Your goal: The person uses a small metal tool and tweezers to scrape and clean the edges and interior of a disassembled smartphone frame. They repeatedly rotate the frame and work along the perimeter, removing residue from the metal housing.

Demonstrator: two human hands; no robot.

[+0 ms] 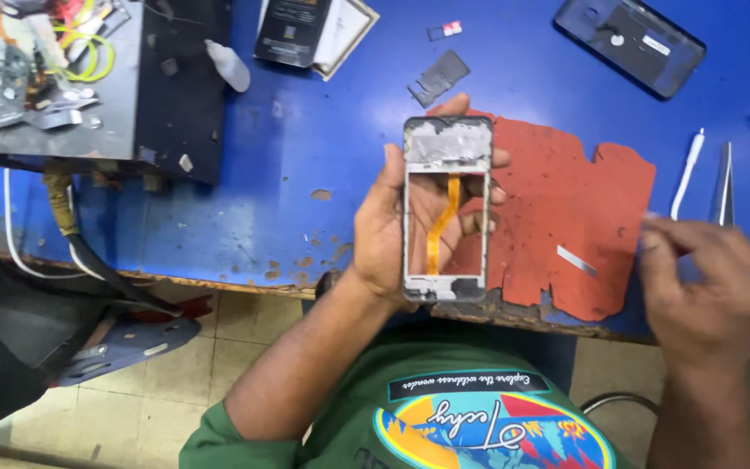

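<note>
My left hand (pixel 388 230) holds a stripped phone frame (pixel 445 148) upright over the near edge of a blue workbench (pixel 305 156). The frame is open in the middle, with an orange flex cable (pixel 441 226) running down it and my fingers showing through. My right hand (pixel 709 287) hovers at the right over the bench edge, fingers curled near a white cable (pixel 686 178); whether it pinches anything is unclear. A worn red mat (pixel 566 200) lies under and between both hands.
A dark phone back cover (pixel 631 43) lies at the far right. Metal tweezers (pixel 722 187) lie beside the white cable. A small white bottle (pixel 229 65), a dark booklet (pixel 292 30) and a black box with clutter (pixel 132 78) sit at the far left.
</note>
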